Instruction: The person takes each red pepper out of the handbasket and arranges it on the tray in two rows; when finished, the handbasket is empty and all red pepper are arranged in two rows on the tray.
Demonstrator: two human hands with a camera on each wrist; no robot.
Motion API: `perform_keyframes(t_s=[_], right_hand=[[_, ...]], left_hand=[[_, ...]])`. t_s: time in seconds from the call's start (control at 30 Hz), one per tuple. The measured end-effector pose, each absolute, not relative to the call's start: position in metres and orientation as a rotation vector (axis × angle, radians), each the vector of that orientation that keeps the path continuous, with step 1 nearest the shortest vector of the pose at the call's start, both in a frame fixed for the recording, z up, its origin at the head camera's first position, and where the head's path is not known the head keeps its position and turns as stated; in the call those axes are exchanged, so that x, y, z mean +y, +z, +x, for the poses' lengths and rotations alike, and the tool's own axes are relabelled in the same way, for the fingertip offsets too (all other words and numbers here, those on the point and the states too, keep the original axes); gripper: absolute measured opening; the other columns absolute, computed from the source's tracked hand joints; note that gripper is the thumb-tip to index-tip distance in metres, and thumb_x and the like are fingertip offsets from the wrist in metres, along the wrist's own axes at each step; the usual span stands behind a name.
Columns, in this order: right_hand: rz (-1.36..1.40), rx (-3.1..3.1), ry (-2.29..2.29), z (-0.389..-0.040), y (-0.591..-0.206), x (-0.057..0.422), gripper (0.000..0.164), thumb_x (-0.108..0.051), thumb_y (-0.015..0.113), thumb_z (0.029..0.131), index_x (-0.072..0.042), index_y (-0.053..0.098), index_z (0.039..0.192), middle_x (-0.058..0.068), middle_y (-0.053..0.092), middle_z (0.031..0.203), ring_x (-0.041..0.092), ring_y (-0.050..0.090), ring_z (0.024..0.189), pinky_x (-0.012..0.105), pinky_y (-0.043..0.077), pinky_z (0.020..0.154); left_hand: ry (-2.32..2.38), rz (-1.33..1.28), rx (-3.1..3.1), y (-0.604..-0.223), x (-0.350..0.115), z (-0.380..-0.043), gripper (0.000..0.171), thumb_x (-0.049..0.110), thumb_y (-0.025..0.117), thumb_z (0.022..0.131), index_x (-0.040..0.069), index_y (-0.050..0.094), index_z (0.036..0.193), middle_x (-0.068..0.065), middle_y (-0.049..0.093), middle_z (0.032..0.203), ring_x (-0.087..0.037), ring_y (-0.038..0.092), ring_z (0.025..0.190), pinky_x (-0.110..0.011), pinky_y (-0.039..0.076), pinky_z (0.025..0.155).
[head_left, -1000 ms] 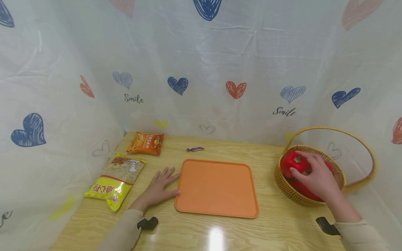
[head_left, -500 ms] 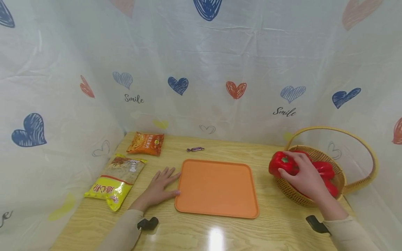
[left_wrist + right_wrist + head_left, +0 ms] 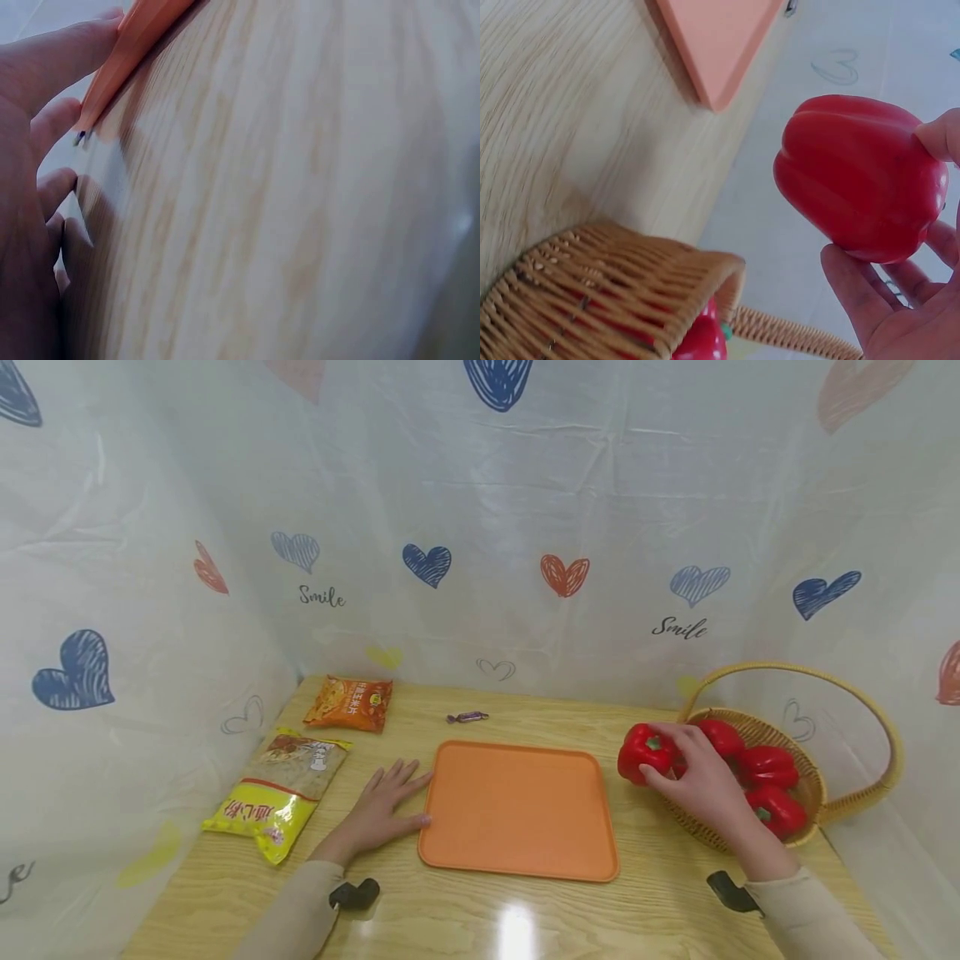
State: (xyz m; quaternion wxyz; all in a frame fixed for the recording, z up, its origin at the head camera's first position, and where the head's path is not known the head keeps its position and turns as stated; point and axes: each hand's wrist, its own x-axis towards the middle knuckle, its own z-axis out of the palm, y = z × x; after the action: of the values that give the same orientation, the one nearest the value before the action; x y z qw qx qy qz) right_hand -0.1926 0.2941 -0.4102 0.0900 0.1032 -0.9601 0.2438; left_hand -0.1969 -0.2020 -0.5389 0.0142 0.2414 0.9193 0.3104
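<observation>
My right hand (image 3: pixel 701 781) grips a red bell pepper (image 3: pixel 645 755) between thumb and fingers, just left of the wicker basket (image 3: pixel 693 827). In the right wrist view the bell pepper (image 3: pixel 859 176) hangs above the table, higher than the basket rim. Several more red peppers (image 3: pixel 771 767) lie inside the basket. My left hand (image 3: pixel 382 810) lies spread on the table, its thumb and forefinger tips at the left edge of the orange tray (image 3: pixel 517 810). The left wrist view shows those fingers beside the tray edge (image 3: pixel 135 56).
The basket's tall handle (image 3: pixel 795 670) arches over its right side. A yellow pasta bag (image 3: pixel 277 793) and an orange snack packet (image 3: pixel 348 703) lie at the left. A small purple-wrapped candy (image 3: pixel 467 717) lies behind the tray. A heart-printed curtain (image 3: pixel 487 510) encloses the table.
My right hand has lifted the bell pepper out of the basket and carried it left over the rim, revealing the other peppers. The left hand stays at the tray.
</observation>
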Motion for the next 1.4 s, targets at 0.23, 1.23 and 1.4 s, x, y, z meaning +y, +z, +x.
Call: perform_keyframes(t_s=[0.23, 1.23, 1.4], right_hand=[[0.325, -2.858, 0.771, -0.197, -0.417, 0.284, 0.072, -0.034, 0.082, 0.086, -0.012, 0.050, 0.146, 0.019, 0.049, 0.138, 0.040, 0.052, 0.118, 0.063, 0.055, 0.088], [0.521, -2.764, 0.838, -0.215, -0.439, 0.230, 0.064, -0.023, 0.084, 0.082, -0.010, 0.058, 0.139, 0.014, 0.057, 0.127, 0.033, 0.059, 0.108, 0.052, 0.059, 0.087], [0.511, -2.776, 0.839, -0.216, -0.441, 0.224, 0.063, -0.025, 0.084, 0.083, -0.012, 0.058, 0.139, 0.013, 0.057, 0.128, 0.031, 0.059, 0.108, 0.050, 0.059, 0.087]], left_hand=[[0.955, 0.750, 2.862, -0.539, -0.202, -0.197, 0.076, 0.052, 0.069, 0.092, 0.018, 0.045, 0.156, -0.018, 0.029, 0.164, -0.042, 0.014, 0.154, -0.061, 0.000, 0.122], [0.954, 0.746, 2.874, -0.537, -0.201, -0.195, 0.077, 0.053, 0.070, 0.091, 0.018, 0.045, 0.155, -0.019, 0.031, 0.163, -0.043, 0.015, 0.153, -0.062, 0.003, 0.122], [0.977, 0.772, 2.884, -0.537, -0.201, -0.195, 0.076, 0.051, 0.071, 0.091, 0.016, 0.047, 0.154, -0.021, 0.033, 0.162, -0.047, 0.018, 0.151, -0.065, 0.005, 0.120]])
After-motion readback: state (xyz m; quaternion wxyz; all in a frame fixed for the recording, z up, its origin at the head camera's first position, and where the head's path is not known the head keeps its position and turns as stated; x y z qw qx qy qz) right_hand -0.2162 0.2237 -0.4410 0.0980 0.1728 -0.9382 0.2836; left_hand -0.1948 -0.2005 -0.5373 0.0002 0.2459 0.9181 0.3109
